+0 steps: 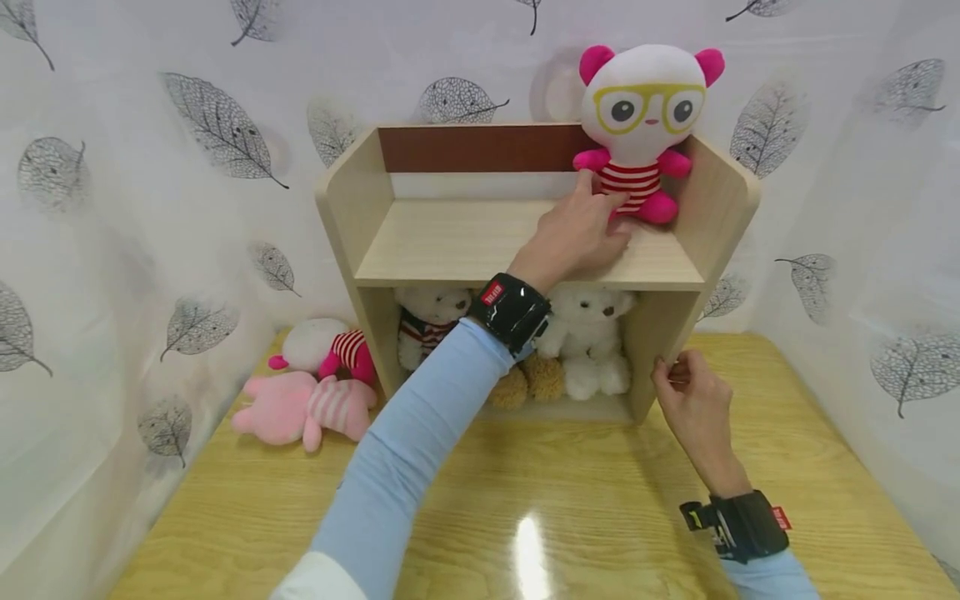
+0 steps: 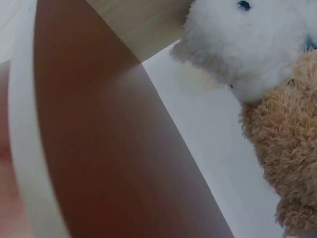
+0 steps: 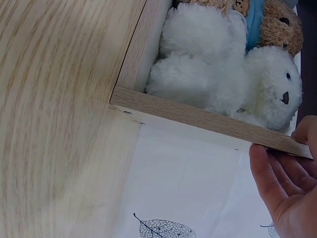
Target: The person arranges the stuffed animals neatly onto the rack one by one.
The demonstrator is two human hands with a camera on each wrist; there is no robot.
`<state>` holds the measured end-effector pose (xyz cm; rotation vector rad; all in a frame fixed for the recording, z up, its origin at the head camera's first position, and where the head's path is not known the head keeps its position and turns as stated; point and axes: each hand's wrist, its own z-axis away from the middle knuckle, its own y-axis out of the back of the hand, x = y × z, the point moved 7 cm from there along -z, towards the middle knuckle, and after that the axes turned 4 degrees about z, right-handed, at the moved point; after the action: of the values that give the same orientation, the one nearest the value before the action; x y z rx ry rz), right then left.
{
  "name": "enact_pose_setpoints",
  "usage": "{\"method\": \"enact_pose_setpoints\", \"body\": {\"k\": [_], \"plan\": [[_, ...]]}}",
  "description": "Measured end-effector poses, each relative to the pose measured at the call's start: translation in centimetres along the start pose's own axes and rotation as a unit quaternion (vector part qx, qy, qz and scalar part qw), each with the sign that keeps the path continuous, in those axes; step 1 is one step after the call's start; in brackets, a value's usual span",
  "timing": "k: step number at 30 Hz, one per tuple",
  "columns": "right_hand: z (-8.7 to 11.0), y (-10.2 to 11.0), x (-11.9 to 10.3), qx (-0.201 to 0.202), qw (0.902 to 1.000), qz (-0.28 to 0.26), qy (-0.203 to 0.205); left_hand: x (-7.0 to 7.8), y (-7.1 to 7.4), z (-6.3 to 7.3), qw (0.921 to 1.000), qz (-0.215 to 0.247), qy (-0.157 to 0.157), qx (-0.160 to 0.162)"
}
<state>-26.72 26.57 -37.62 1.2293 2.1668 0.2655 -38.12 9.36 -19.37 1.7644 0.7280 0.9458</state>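
A plush panda with pink ears and yellow glasses sits upright at the right end of the top board of a wooden shelf. My left hand reaches over that board, its extended fingers at the panda's striped belly and arm. Low on the shelf's right side panel, my right hand pinches the front edge, thumb on the inner face and fingers outside. A white teddy bear sits just inside that panel. In the left wrist view the hand itself is mostly out of sight behind the board.
In the lower compartment, a bear in a striped top and a brown bear sit beside the white one. Left of the shelf, a pink plush toy and another panda lie on the wooden table. A leaf-patterned curtain surrounds the table.
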Motion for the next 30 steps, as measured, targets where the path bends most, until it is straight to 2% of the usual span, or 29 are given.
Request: {"method": "enact_pose_setpoints", "body": {"k": [5,7,10,13,21,26,30], "plan": [[0.0,-0.1,-0.1,0.002,1.0000,0.000,0.004,-0.3,0.2,0.7,0.9999,-0.003,0.013,-0.008],[0.0,-0.1,0.0,0.001,1.0000,-0.004,0.004,-0.2,0.3,1.3,0.9999,-0.006,0.009,-0.010],[0.1,-0.1,0.0,0.003,1.0000,-0.006,0.004,0.3,0.3,2.3,0.9998,-0.012,-0.017,-0.002],[0.2,0.0,0.1,0.005,1.0000,-0.005,0.004,1.2,0.2,3.5,0.9981,-0.021,-0.056,0.014],[0.2,-0.1,0.1,0.000,0.9999,-0.001,0.016,3.6,0.1,6.0,0.9887,0.014,-0.144,0.037],[0.1,0.0,0.0,0.002,0.9996,-0.002,0.027,5.0,-0.1,7.5,0.9826,-0.001,-0.182,0.035],[0.0,0.1,-0.1,0.000,0.9995,0.003,0.031,5.7,-0.4,8.7,0.9796,-0.011,-0.200,0.017]]}}
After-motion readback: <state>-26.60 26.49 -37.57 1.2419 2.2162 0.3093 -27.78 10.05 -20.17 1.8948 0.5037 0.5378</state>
